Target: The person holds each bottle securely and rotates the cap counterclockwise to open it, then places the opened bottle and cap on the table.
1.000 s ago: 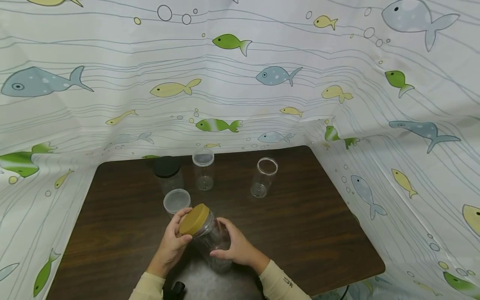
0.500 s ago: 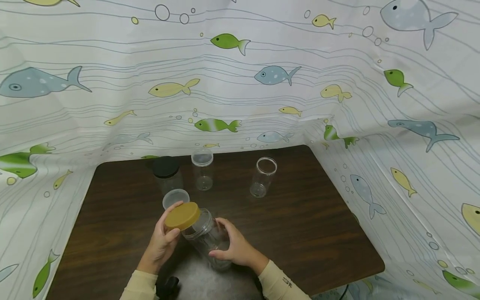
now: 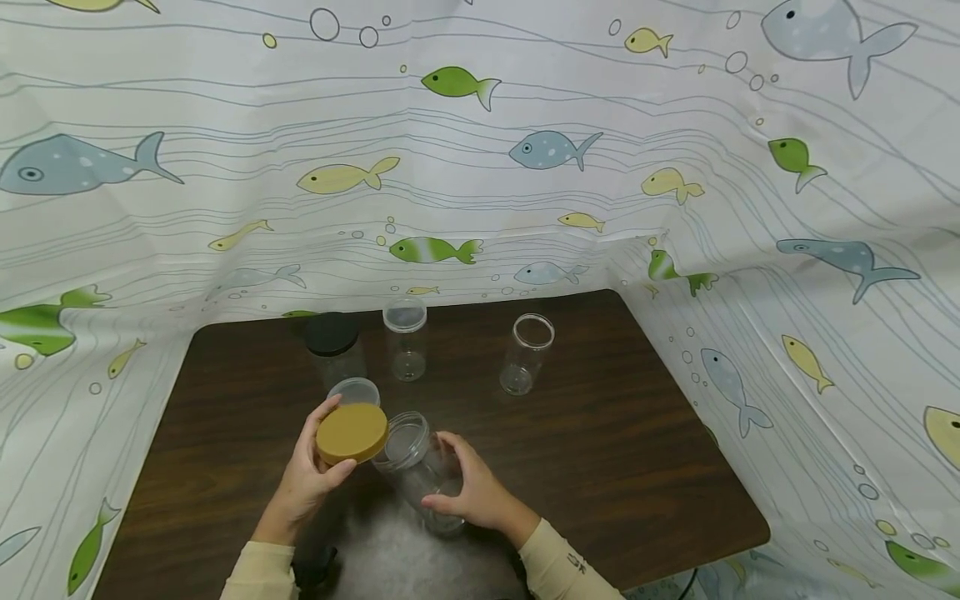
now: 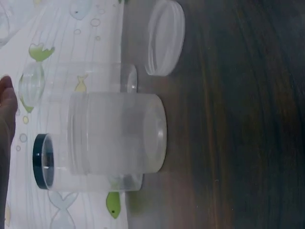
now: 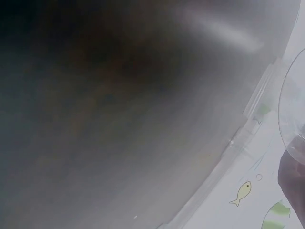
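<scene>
In the head view my left hand (image 3: 303, 475) holds a mustard-yellow screw lid (image 3: 352, 433) by its edge, between thumb and fingers. The lid is off, just left of the mouth of a clear plastic jar (image 3: 412, 467). My right hand (image 3: 480, 492) grips that jar round its side, tilted with its mouth up and to the left. The left wrist view shows part of my left hand (image 4: 7, 119) but not the lid. At the edge of the right wrist view are part of my right hand (image 5: 291, 176) and a curved clear edge.
Behind the left hand stand a translucent jar (image 4: 114, 133), a black-lidded jar (image 3: 332, 335) and a slim jar with a whitish top (image 3: 406, 333). Another clear jar (image 3: 525, 358) stands farther right. A fish-print curtain (image 3: 465, 200) surrounds the dark wooden table (image 3: 637, 467).
The yellow lid has come off the jar's mouth and moved left with my left hand, its top turning toward the head camera. My right hand and the jar have hardly moved.
</scene>
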Demonstrator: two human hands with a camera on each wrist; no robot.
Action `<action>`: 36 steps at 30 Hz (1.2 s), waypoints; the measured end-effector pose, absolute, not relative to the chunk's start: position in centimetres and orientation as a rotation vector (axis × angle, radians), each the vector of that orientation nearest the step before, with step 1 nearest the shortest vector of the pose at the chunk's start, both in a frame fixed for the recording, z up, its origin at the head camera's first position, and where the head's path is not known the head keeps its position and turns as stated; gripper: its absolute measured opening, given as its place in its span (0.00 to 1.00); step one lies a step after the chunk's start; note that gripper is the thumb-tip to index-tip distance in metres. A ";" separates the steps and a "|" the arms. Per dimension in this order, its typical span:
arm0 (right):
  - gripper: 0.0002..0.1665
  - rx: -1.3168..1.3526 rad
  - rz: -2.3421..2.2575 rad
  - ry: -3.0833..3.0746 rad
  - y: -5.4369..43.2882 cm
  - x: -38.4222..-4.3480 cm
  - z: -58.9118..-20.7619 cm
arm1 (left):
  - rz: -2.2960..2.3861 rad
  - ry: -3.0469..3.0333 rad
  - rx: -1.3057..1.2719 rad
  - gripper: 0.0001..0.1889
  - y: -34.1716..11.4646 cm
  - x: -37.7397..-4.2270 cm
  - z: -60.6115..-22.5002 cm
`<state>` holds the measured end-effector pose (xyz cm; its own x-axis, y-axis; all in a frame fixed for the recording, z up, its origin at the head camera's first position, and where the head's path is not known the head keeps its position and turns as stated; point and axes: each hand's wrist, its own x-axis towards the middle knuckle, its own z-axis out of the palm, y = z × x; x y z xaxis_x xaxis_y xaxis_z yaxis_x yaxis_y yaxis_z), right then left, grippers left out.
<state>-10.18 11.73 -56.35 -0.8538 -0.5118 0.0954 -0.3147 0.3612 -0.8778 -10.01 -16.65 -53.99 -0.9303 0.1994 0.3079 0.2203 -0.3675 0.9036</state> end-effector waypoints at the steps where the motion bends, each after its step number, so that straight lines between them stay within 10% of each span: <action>1: 0.52 -0.743 -1.500 2.426 11.8 -10.2 -56.4 | -2.503 -1.780 -0.557 0.43 -16.6 -10.0 -54.0; 36: 0.51 -0.787 -1.509 2.412 12.2 -10.3 -56.5 | -2.507 -1.645 -0.611 0.41 -16.9 -10.1 -54.5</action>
